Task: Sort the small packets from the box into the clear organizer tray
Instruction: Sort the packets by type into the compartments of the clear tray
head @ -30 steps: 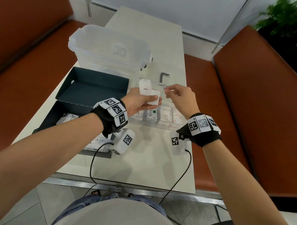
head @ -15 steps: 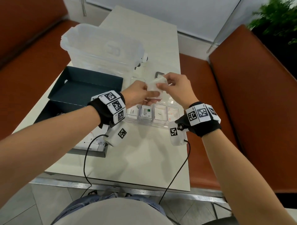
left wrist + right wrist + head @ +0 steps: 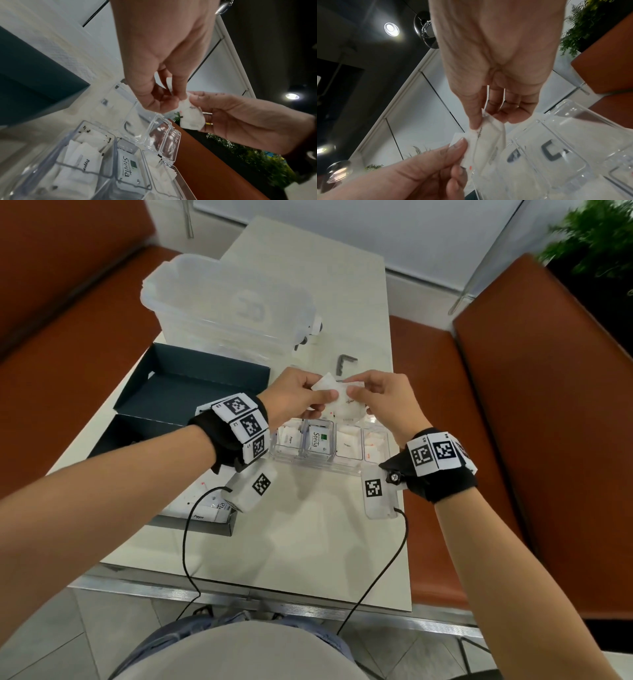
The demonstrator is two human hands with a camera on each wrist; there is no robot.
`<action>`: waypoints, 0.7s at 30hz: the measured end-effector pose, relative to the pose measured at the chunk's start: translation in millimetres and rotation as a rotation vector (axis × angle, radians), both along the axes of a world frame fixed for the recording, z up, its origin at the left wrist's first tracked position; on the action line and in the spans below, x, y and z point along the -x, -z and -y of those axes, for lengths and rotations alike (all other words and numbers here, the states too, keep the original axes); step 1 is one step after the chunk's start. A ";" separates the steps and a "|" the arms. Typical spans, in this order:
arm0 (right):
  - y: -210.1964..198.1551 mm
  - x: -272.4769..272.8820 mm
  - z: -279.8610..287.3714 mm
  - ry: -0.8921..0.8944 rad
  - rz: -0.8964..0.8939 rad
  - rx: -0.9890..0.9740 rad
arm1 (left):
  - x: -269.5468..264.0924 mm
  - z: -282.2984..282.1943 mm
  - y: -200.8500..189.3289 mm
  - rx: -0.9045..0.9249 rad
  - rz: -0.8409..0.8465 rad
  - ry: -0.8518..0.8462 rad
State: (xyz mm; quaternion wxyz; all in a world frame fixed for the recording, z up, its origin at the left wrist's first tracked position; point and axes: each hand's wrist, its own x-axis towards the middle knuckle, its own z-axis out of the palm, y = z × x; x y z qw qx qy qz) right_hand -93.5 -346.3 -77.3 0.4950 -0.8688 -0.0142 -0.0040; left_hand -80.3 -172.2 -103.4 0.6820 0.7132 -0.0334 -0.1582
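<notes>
Two hands meet above the clear organizer tray [image 3: 346, 465], each pinching the same small bunch of white packets [image 3: 339, 402]. Left hand [image 3: 294, 398] grips the bunch between thumb and curled fingers on its left side; right hand [image 3: 387, 398] pinches it from the right, thumb on top as seen in the right wrist view. How many packets are in the bunch cannot be told; one bears small dark print and a red mark. The bunch is held clear of the tray, over its far edge. Tray sits on the pale table [image 3: 308, 542], its hinged clear lids [image 3: 163, 140] standing open. Compartments in the near row hold white packets, one labelled Stevia [image 3: 318, 441] in the second compartment from the left. Dark box [image 3: 137, 440] lies to the left of the tray, partly hidden by the left forearm, with packets visible at its near end; its dark lid [image 3: 191, 385] lies open just beyond it. Large translucent tub [image 3: 226, 306] stands behind the lid. Small dark bracket [image 3: 344, 362] lies on the table beyond the hands.
</notes>
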 end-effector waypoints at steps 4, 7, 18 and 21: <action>11.9 -10.4 19.5 0.119 -0.034 0.041 | 0.2 -4.7 -1.3 0.072 -0.066 -0.076; 31.1 -13.7 31.5 0.110 -0.139 0.185 | 1.4 -9.1 -1.7 0.097 -0.104 -0.105; 76.2 -6.5 19.0 0.090 -0.096 0.376 | 6.4 -15.6 -2.3 0.172 -0.184 -0.147; 81.1 -5.2 14.1 0.067 -0.111 0.432 | 6.8 -15.5 -4.2 0.181 -0.207 -0.157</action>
